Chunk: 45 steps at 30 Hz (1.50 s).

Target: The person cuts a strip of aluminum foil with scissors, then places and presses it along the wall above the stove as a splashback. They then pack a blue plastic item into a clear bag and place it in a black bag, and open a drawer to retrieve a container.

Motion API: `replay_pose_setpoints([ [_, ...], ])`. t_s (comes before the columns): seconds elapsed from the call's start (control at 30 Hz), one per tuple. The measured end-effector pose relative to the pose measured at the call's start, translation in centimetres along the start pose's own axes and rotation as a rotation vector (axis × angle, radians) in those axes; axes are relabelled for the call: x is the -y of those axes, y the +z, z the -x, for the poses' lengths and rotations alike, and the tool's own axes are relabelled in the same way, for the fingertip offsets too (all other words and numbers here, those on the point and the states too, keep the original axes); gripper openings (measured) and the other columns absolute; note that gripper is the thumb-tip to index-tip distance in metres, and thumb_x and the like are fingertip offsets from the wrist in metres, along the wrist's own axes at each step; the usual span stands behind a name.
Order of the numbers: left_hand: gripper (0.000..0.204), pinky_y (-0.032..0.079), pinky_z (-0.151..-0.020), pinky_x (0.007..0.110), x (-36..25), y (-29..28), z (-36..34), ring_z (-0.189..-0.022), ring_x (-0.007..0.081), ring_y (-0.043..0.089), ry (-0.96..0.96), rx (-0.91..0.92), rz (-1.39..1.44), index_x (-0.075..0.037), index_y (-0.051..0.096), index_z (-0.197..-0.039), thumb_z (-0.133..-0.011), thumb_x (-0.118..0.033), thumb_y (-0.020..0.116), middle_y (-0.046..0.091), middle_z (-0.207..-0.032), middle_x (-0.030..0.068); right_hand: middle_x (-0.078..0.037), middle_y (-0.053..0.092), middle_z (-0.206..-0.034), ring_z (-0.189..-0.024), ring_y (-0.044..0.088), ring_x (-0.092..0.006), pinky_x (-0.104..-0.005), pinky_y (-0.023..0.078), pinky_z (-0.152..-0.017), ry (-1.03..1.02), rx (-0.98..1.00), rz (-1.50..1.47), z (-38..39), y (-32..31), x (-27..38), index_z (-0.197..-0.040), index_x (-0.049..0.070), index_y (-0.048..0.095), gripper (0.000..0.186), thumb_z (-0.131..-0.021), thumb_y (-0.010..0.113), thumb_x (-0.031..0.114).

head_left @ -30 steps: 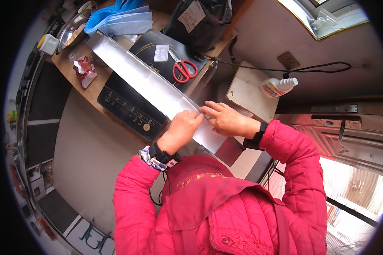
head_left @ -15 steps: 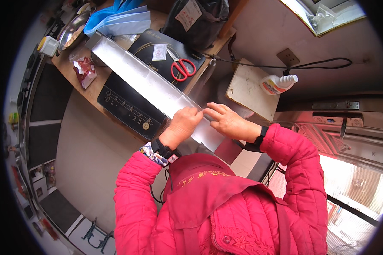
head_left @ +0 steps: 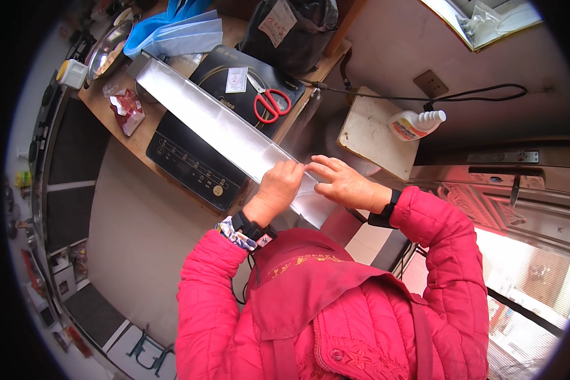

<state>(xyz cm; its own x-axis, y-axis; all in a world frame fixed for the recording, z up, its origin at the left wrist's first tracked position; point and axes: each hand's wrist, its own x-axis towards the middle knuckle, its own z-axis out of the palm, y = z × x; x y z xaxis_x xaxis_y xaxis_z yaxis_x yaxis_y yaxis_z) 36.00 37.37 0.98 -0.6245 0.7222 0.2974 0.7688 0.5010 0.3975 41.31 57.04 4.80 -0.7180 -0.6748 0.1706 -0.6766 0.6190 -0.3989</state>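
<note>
The wooden surface (head_left: 149, 130) bears a black cooktop (head_left: 183, 163), with a long white tray (head_left: 215, 123) lying diagonally across it. At the tray's near end, the left hand (head_left: 277, 191) is curled, fingertips pinched together; the right hand (head_left: 350, 185) is half open, fingertips meeting the left's. Whether either grips anything cannot be told.

The long white open tray (head_left: 215, 117) looks smooth, with a soft sheen inside. The flat black rectangular cooktop (head_left: 240, 111) has a glossy, glass-like face, and the brown wooden tabletop (head_left: 147, 120) is duller. The red-handled scissors (head_left: 273, 106) pair smooth plastic grips with metal blades. The black plastic bag (head_left: 291, 35) is shiny and crumpled; the round silver metal bowl (head_left: 99, 61) is polished. The person wears a dark red matt cloth apron (head_left: 291, 310) over a bright pink quilted fabric jacket (head_left: 215, 291), its surface puckered.
</note>
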Motion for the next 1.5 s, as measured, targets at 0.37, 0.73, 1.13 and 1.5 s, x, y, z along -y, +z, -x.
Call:
replay_pose_setpoints([
  [0.37,0.014,0.048,-0.061,0.036,0.3,-3.1,1.6,-0.069,0.0268,0.056,0.031,0.143,-0.022,-0.004,0.056,-0.083,-0.074,-0.011,0.064,0.057,-0.074,0.0091,-0.020,0.045,-0.125,-0.119,0.041,-0.0372,-0.0459,0.041,-0.090,0.013,-0.018,-0.007,-0.4,0.9,-0.4,-0.071,0.002,0.056,0.011,-0.067,0.062,0.011],
  [0.73,0.013,0.048,-0.064,0.036,0.6,-3.5,1.5,-0.070,0.0266,0.055,0.021,0.321,-0.059,-0.005,0.057,-0.079,-0.073,-0.013,0.065,0.055,-0.074,0.0087,-0.022,0.044,-0.126,-0.101,0.053,-0.0337,-0.0390,0.047,-0.080,0.040,0.011,-0.089,-0.9,1.4,-0.5,-0.070,0.000,0.055,0.009,-0.068,0.059,0.008],
  [1.13,0.015,0.048,-0.063,0.036,2.2,-3.2,0.8,-0.074,0.0267,0.055,0.058,0.057,-0.048,-0.005,0.058,-0.086,-0.072,-0.009,0.063,0.057,-0.081,0.0083,-0.020,0.042,-0.128,-0.096,0.057,-0.0319,-0.0383,0.050,-0.075,0.205,0.098,-0.204,-1.0,0.8,0.0,-0.097,0.002,0.055,0.023,-0.074,0.060,0.006],
  [1.5,0.016,0.046,-0.062,0.040,-0.4,-2.4,2.1,-0.069,0.0290,0.057,0.069,0.288,0.068,-0.005,0.059,-0.075,-0.071,-0.017,0.069,0.058,-0.070,0.0109,-0.019,0.064,-0.085,-0.077,0.063,-0.0310,-0.0356,0.049,-0.069,0.608,0.178,-0.644,2.6,0.5,-0.7,-0.108,-0.001,0.055,0.029,-0.087,0.056,0.020],
])
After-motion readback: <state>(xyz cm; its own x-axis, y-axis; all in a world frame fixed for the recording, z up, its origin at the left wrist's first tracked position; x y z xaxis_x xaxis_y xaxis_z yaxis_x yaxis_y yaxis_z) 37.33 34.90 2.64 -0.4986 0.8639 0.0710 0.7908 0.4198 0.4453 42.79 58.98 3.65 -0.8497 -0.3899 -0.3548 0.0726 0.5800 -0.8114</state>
